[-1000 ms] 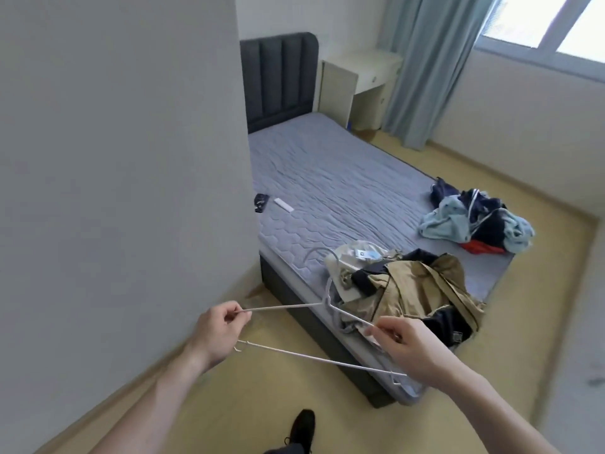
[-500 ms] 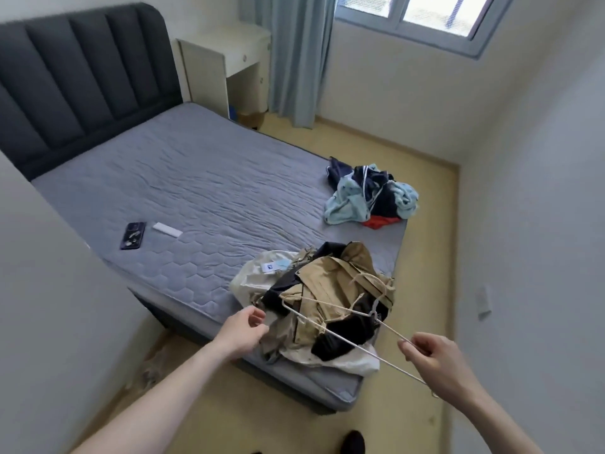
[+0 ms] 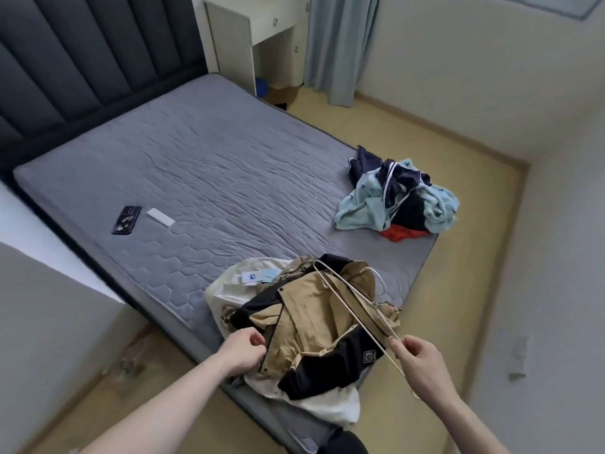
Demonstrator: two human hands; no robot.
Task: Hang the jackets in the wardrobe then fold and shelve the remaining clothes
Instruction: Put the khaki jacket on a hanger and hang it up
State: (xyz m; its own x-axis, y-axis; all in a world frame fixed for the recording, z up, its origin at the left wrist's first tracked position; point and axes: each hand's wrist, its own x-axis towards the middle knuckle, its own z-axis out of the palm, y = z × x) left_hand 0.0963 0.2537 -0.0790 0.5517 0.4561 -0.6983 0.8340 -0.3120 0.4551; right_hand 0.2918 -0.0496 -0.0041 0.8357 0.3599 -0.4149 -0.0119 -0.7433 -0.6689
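A tan and black jacket [image 3: 314, 319] lies crumpled on a cream garment [image 3: 229, 290] at the bed's near corner. My right hand [image 3: 422, 365] pinches a thin white wire hanger [image 3: 347, 299], which reaches out over the jacket. My left hand [image 3: 240, 350] is at the jacket's left edge with curled fingers touching the fabric; whether it grips the cloth is unclear. A second heap of clothes [image 3: 396, 201], light blue, navy and red, sits at the bed's far right corner.
The grey mattress [image 3: 203, 165] carries a dark phone [image 3: 127, 219] and a white remote [image 3: 160, 217]. A dark headboard [image 3: 82, 60] stands behind, with a white desk [image 3: 255, 27] and curtain [image 3: 340, 44] beyond. Yellow floor [image 3: 458, 257] runs along the right.
I have turned from the wall and stepped up to the bed. My left hand let go of the hanger and reached the jacket's edge; my right hand carried the hanger over the jacket.
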